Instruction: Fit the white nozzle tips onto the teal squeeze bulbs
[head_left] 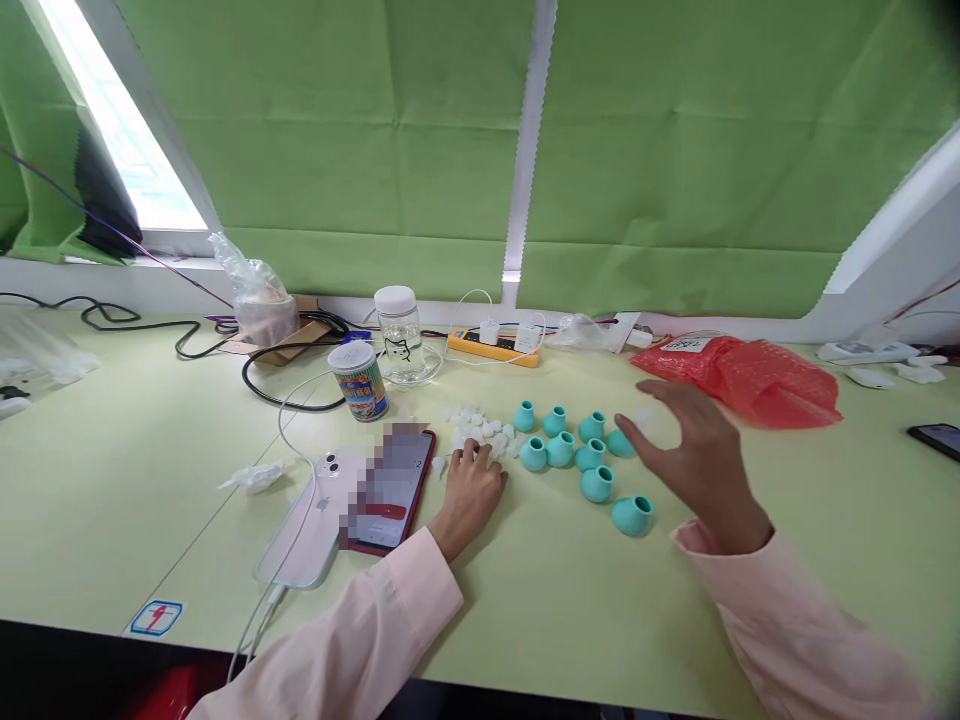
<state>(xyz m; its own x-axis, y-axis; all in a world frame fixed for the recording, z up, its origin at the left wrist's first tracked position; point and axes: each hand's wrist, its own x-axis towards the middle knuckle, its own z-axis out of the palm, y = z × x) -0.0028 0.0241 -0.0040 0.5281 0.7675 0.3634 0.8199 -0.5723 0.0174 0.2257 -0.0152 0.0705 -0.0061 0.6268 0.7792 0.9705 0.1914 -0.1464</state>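
Bright, soft daylight covers the worktop (525,630) fairly evenly, strongest at the window gap (122,130) beyond its far left corner, where glare burns out to white. The green blinds (330,130) along the far edge look gently backlit, a pale strip (529,140) shining between them. A faint, diffuse shadow lies beside the left hand (470,492); below the near edge all sinks into darkness. The right hand (701,460) is slightly blurred, its sleeve (814,620) softer toward the near right corner. Wide-angle distortion slants the window frame (148,110). Blocky pixelation masks part of a phone screen (405,485).
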